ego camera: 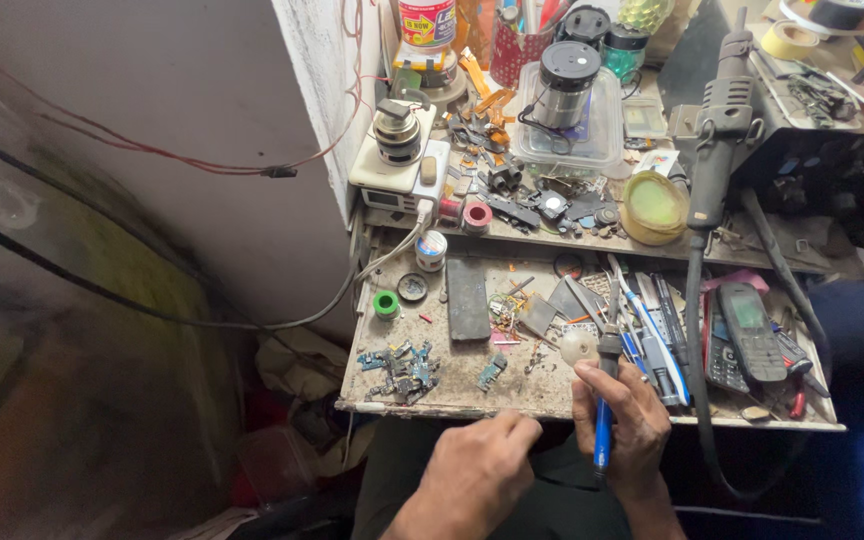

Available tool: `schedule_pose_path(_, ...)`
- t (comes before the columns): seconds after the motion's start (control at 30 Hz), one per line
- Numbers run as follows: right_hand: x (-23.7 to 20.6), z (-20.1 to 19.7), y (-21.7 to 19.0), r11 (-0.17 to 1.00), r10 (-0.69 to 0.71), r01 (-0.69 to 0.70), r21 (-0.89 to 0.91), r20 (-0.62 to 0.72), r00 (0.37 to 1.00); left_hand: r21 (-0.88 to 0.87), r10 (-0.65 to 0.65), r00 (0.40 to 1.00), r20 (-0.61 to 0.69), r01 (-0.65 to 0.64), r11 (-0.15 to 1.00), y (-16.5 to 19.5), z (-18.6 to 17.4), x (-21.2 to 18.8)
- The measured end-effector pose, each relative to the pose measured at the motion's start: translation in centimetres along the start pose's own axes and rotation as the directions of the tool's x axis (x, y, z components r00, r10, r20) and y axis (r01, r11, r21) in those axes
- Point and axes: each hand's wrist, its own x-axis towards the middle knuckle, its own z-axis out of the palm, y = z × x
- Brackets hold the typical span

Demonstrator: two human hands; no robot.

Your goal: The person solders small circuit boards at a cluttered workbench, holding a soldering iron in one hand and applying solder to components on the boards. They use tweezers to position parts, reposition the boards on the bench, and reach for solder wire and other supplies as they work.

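My right hand (624,418) grips a blue-handled soldering iron (604,420) upright at the front edge of the worn workbench (452,395); its dark tip end points up beside a small pale round object (579,346). My left hand (480,470) hovers just off the bench's front edge with fingers curled; whether it holds something small I cannot tell. A dark phone panel (468,298) lies flat ahead of it, with small circuit boards (402,368) to the left.
Old button phones (749,335) and several pens and tools (652,330) lie at the right. A raised shelf behind carries a yellow-lidded tub (654,205), a clear plastic box (567,120), tape rolls and scattered parts. A black hot-air handle (717,130) hangs down with its hose. A wall stands at the left.
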Motion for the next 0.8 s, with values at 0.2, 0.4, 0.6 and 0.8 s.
schedule_pose_path(0.2, 0.1, 0.0, -0.1, 1.000, -0.013, 0.013, -0.010, -0.005, 1.000, 0.016, 0.067, 0.958, 0.278, -0.075, 0.997, -1.6, 4.4, -2.8)
schedule_pose_path(0.4, -0.2, 0.0, 0.2, 1.000, -0.007, 0.007, -0.010, 0.008, 1.000, 0.125, -0.004, 0.931, 0.364, -0.045, 0.991, -4.8, 9.7, -5.2)
schedule_pose_path(0.6, -0.3, 0.2, 0.4, 1.000, 0.002, -0.002, -0.014, 0.010, 1.000, 0.232, -0.203, 0.829, 0.522, 0.091, 0.968, -7.0, 12.2, -5.2)
schedule_pose_path(0.8, -0.3, 0.1, 0.4, 1.000, -0.011, 0.012, -0.020, 0.005, 1.000, 0.143, -0.132, 0.874, 0.468, 0.072, 0.987, -6.3, 9.9, -4.7)
